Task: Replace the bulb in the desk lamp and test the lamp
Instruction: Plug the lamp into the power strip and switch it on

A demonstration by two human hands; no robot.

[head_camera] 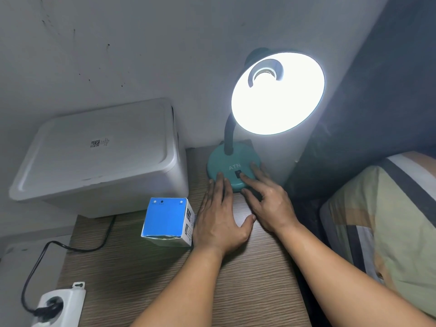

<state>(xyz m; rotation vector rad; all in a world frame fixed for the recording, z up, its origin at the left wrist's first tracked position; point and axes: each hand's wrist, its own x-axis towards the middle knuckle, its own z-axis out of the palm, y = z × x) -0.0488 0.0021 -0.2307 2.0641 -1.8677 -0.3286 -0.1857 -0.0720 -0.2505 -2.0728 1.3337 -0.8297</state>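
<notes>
While the lamp shade point(278, 93) glowed bright white at the far right, the scene ran as follows from left to right. A white socket strip point(59, 305) lay at the near left edge of the wooden table point(141, 279), with a black plug seated in it and a black cable point(35, 267) looping away toward the far side. A white lidded storage box point(101, 152) stood at the far left against the wall. A blue-and-white bulb carton point(167, 220) sat on the table just near of that box, just beside the left hand.

The left hand point(221, 218) lay flat, palm down, fingers together and extended, thumb spread to the right; its fingertips rested on the near left rim of the teal lamp base point(226, 166). The right hand point(269, 201) rested partly over the near right rim of the base, fingers slightly apart, with the index fingertip point(243, 177) touching the black switch point(238, 173). Neither hand gripped anything.

The desk lamp stood at the far right of the table, its base marked "ATN", its grey flexible neck point(228, 133) rising to the lit shade, which tilted toward the camera. A striped pillow point(389, 220) lay at the right.
</notes>
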